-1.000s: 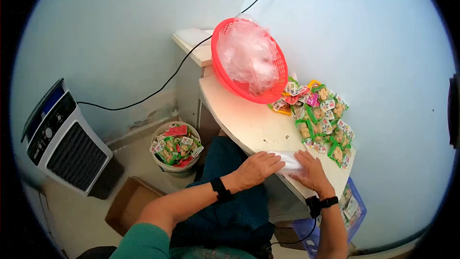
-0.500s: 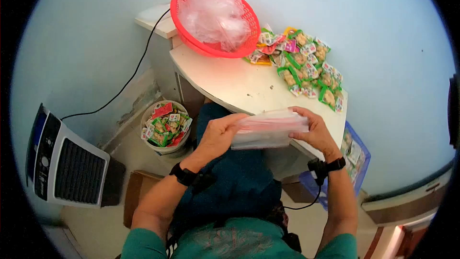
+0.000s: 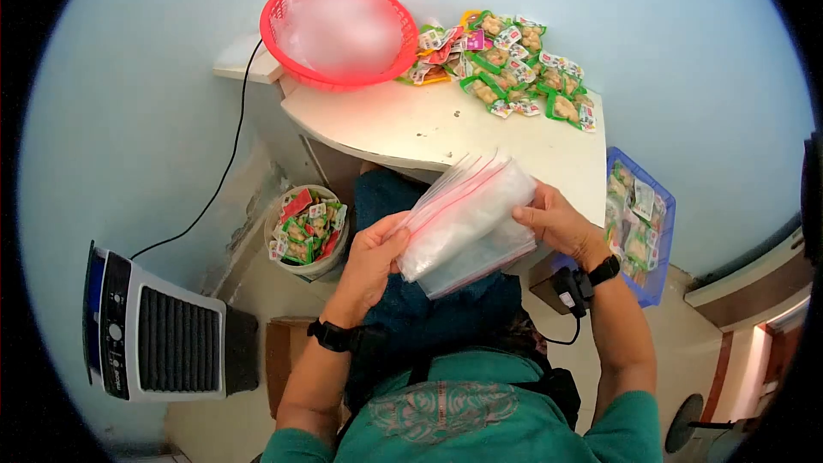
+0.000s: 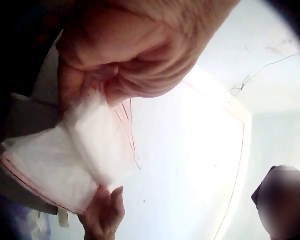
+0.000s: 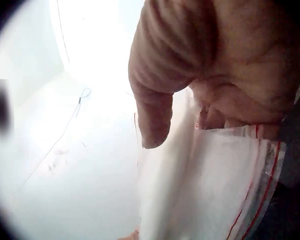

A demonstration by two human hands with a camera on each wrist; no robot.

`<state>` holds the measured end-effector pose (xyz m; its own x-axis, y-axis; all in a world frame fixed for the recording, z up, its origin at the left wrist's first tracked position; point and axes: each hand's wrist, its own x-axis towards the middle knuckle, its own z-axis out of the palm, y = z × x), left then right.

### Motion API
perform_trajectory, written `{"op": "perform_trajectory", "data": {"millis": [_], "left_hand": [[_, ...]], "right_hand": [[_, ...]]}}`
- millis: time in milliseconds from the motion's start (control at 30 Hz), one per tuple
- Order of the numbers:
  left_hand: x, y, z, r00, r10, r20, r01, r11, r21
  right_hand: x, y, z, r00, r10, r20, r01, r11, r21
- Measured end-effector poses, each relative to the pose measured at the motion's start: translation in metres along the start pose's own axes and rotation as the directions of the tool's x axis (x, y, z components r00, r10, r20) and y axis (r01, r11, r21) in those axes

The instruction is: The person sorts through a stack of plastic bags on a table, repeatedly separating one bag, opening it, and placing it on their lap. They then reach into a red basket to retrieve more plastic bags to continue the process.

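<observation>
Counter (image 3: pixel 369 129): carries the red basket (image 3: pixel 330 81) of clear plastic at its far left and, beside it, the heap of green-edged packets (image 3: pixel 519 60). Clear bags (image 3: pixel 467 216): held in front of the counter's near edge, over the lap. Change noted: they were pressed on that edge under both hands and are now lifted clear, their layers partly spread, so separate edges look easier to reach. Long axis runs obliquely, left end nearer the body, right end farther off; several red-lined edges fan toward the counter, another faces the body. Grip: left hand (image 3: pixel 372 264) pinches the left end, right hand (image 3: pixel 561 221) the right.
</observation>
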<state>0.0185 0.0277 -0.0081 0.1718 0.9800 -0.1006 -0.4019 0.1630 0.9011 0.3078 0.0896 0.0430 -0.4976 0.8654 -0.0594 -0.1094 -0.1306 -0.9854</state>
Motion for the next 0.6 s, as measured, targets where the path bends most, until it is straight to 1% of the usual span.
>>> {"op": "perform_trajectory", "data": {"millis": [133,233,333,367,467,533,600], "left_hand": [[-0.005,0.002,0.009,0.998,0.052,-0.021,-0.050,0.996,0.077],[-0.006,-0.003,0.013,0.990,0.142,-0.002,-0.141,0.978,0.156],[-0.009,-0.005,0.022,0.954,0.297,0.049,-0.295,0.890,0.348],[-0.009,-0.008,0.023,0.936,0.347,0.060,-0.338,0.836,0.433],[-0.013,-0.013,0.027,0.870,0.478,0.122,-0.434,0.624,0.650],[-0.019,-0.010,0.037,0.811,0.560,0.171,-0.476,0.461,0.749],[-0.020,-0.015,0.041,0.726,0.630,0.277,-0.545,0.280,0.791]], "right_hand": [[-0.015,0.016,0.001,0.996,0.084,-0.026,-0.077,0.977,0.197],[-0.023,0.031,-0.002,0.990,0.144,-0.005,-0.135,0.938,0.319],[-0.028,0.040,-0.007,0.975,0.222,0.019,-0.211,0.895,0.394],[-0.030,0.042,-0.006,0.968,0.251,0.026,-0.239,0.877,0.417],[-0.033,0.038,0.009,0.975,0.213,-0.067,-0.157,0.867,0.473],[-0.035,0.041,0.005,0.981,0.191,-0.013,-0.149,0.804,0.575],[-0.037,0.040,0.004,0.990,0.139,0.031,-0.123,0.722,0.681]]}}
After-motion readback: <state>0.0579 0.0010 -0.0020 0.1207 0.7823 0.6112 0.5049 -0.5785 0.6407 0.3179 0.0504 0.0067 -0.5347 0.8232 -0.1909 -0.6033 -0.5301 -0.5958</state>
